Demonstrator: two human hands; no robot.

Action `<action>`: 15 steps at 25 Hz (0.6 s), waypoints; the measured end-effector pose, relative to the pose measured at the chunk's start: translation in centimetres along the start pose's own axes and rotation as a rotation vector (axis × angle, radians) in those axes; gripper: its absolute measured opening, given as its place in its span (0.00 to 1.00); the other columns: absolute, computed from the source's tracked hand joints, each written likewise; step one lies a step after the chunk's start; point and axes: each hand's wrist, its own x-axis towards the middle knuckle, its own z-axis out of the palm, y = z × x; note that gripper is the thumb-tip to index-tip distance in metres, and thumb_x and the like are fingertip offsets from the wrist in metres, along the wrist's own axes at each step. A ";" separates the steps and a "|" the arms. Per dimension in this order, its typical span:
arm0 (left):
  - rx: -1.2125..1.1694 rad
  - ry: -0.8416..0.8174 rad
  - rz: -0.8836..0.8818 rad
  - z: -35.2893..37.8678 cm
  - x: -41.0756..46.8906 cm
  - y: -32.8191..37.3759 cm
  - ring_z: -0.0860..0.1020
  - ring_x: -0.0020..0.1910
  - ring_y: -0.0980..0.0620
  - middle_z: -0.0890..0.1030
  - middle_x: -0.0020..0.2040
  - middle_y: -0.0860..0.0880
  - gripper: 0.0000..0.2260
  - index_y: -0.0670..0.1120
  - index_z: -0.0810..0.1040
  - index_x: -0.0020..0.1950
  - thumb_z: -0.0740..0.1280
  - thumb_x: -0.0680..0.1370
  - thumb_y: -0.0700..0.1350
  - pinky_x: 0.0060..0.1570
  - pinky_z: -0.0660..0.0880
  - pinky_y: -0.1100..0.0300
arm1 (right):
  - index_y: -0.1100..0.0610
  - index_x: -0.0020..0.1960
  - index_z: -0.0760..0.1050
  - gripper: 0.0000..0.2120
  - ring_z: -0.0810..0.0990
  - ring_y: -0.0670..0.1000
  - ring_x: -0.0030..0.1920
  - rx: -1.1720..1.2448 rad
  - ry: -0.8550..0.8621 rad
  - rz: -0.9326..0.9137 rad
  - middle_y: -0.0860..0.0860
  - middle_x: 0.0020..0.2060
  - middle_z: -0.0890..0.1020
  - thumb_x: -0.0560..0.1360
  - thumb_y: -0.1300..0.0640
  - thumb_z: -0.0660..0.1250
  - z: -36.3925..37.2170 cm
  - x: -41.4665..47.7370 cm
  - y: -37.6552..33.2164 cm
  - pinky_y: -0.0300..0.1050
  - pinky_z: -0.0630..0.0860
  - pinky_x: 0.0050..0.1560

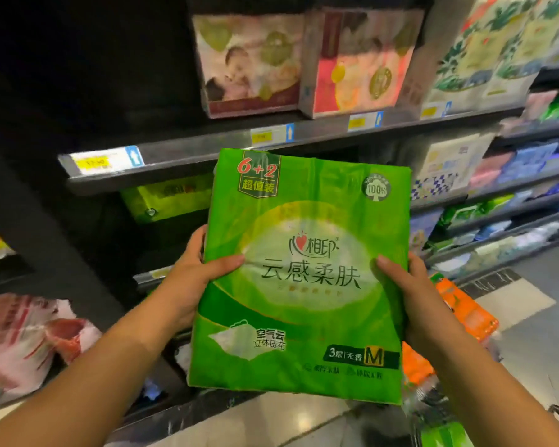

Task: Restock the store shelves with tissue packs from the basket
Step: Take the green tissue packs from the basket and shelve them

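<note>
Store aisle, pale tiled floor (304, 421). Left hand (191, 272) and right hand (410, 295) clamped on sides of green tissue pack (304, 269), thumbs across front, held upright mid-air before shelf edge (181, 159). Orange packs (465, 311) just behind right hand. Second green pack (165, 198) under shelf edge; baby-print packs (249, 66) above.

Tissue pack (299, 272): bright green, pale whitish oval at centre, red "6+2" lettering, yellow "M" on a dark band. Orange packs (459, 314), near right. Shelf tags (107, 161): yellow with a blue arrow panel. Far pack (359, 62): pink-red with gold medallions. Chequered pack (439, 185), right: blue and white. Left bags (23, 337): red and white.
</note>
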 end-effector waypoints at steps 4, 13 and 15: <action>-0.009 0.035 0.124 -2.7 0.0 4.9 0.84 0.43 0.46 0.84 0.50 0.46 0.54 0.49 0.69 0.69 0.84 0.44 0.48 0.35 0.80 0.56 | 0.50 0.70 0.66 0.41 0.85 0.49 0.48 -0.065 -0.134 -0.120 0.52 0.58 0.81 0.59 0.47 0.77 5.0 3.8 -5.2 0.46 0.80 0.39; -0.160 0.122 0.269 -7.2 3.2 13.2 0.84 0.45 0.42 0.83 0.53 0.42 0.49 0.47 0.72 0.67 0.85 0.48 0.48 0.39 0.81 0.51 | 0.42 0.67 0.70 0.50 0.83 0.54 0.55 -0.187 -0.476 -0.234 0.50 0.57 0.83 0.47 0.36 0.82 14.0 10.1 -11.4 0.56 0.79 0.53; -0.176 0.137 0.244 -7.8 3.8 14.3 0.83 0.47 0.41 0.81 0.56 0.39 0.48 0.48 0.72 0.67 0.85 0.49 0.47 0.41 0.81 0.49 | 0.44 0.67 0.70 0.49 0.83 0.57 0.55 -0.199 -0.549 -0.207 0.52 0.58 0.82 0.49 0.38 0.82 15.7 11.4 -12.2 0.60 0.77 0.56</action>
